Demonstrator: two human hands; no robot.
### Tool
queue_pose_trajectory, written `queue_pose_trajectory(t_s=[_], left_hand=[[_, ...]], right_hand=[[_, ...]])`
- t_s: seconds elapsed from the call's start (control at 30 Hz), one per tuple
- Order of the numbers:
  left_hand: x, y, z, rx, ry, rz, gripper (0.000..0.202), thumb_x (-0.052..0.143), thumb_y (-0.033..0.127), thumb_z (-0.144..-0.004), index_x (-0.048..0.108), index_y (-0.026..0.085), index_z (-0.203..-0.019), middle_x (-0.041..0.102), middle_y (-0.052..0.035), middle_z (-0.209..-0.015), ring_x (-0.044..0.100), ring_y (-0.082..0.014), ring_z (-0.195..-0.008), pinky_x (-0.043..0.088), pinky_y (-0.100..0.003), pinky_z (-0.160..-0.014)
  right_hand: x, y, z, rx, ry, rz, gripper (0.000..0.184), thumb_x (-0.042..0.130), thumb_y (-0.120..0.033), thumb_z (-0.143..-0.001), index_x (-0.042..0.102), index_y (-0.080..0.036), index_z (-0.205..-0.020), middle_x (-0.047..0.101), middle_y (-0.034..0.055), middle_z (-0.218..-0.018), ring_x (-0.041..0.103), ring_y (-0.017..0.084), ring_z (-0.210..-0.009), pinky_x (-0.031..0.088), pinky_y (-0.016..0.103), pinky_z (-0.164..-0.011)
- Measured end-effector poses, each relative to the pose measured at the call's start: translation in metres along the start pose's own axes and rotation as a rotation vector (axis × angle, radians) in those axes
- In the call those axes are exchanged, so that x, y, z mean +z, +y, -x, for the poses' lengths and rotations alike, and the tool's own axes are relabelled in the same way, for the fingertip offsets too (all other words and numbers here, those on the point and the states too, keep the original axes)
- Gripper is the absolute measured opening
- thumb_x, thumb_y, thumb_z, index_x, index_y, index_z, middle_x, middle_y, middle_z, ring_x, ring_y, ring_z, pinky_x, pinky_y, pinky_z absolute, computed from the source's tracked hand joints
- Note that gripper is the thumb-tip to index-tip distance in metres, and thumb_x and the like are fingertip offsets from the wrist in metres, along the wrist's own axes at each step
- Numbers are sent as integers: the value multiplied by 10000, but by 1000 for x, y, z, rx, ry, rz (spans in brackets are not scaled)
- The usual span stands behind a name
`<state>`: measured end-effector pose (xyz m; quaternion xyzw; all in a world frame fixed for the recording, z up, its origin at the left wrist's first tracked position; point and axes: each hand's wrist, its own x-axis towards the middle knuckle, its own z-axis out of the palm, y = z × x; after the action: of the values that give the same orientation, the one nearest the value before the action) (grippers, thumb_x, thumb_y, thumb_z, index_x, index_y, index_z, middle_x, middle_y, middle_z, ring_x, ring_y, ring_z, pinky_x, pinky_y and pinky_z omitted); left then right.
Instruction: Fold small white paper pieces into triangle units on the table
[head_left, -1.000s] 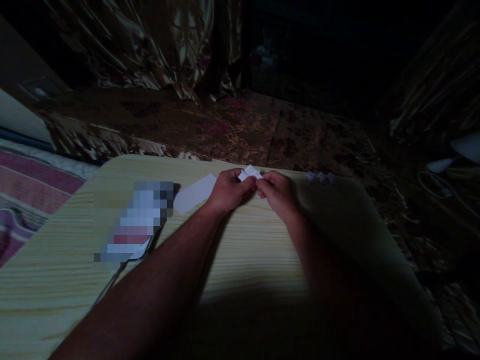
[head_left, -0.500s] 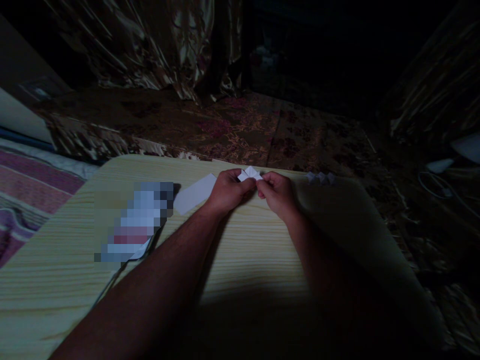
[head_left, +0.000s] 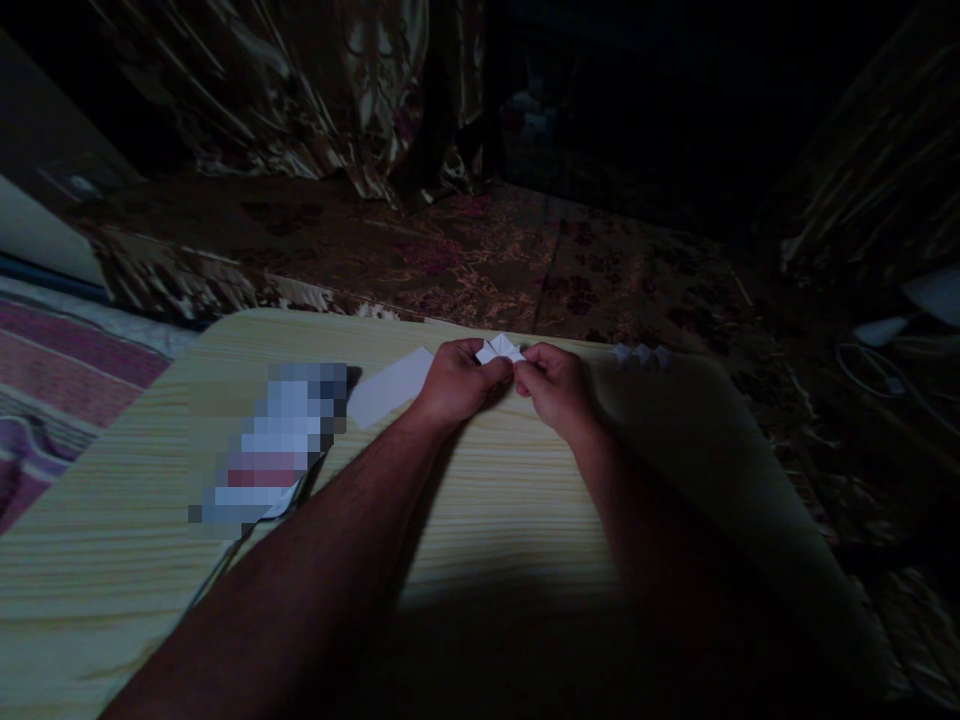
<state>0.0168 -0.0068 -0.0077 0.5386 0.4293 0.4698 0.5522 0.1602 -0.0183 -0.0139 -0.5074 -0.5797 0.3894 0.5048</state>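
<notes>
Both my hands meet near the far edge of a light wooden table (head_left: 487, 520). My left hand (head_left: 455, 383) and my right hand (head_left: 553, 388) each pinch a small folded white paper piece (head_left: 500, 348) between fingers and thumb. The paper stands just above the tabletop, with pointed flaps sticking up. A flat white paper strip (head_left: 390, 388) lies on the table just left of my left hand. More small folded white paper pieces (head_left: 640, 354) sit at the table's far edge to the right of my right hand.
A pixelated object (head_left: 274, 445) lies on the table's left part with a dark cord beside it. Patterned carpet (head_left: 480, 255) and shiny curtains (head_left: 300, 90) lie beyond the table. A striped mat (head_left: 52, 390) is at left; white cables (head_left: 885, 350) at right.
</notes>
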Motion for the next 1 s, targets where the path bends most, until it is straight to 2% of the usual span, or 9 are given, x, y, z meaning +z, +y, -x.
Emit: queue_pose_trajectory(t_s=[0.23,0.43,0.7,1.0], left_hand=[[-2,0,0,31,-10,-7,200,664,312,-732,566,146,-678,547,16,-545,447,-79,-450,308,-216,-427],[-3,-2,-1,31,5,-19,165,674,266,-707,563,148,-677,540,20,-529,440,-81,-440,304,-217,-421],[-3,-4,0,31,-49,-49,191,673,307,-734,575,144,-716,538,20,-546,424,-74,-441,276,-211,-415],[-3,-2,0,32,-25,-75,207,690,304,-702,566,138,-693,530,25,-541,404,-66,-438,263,-207,-419]], right_hand=[[0,3,-1,37,54,-18,106,566,-270,-725,560,-187,-660,544,-42,-523,479,100,-486,371,228,-492],[0,-2,1,40,14,-6,120,578,-295,-721,553,-187,-675,547,-39,-534,495,108,-508,365,227,-492],[0,1,0,23,8,44,115,573,-291,-710,549,-185,-673,541,-40,-547,482,107,-522,339,228,-493],[-1,-1,1,-6,-6,67,137,584,-303,-718,544,-187,-656,531,-40,-551,463,101,-521,336,226,-493]])
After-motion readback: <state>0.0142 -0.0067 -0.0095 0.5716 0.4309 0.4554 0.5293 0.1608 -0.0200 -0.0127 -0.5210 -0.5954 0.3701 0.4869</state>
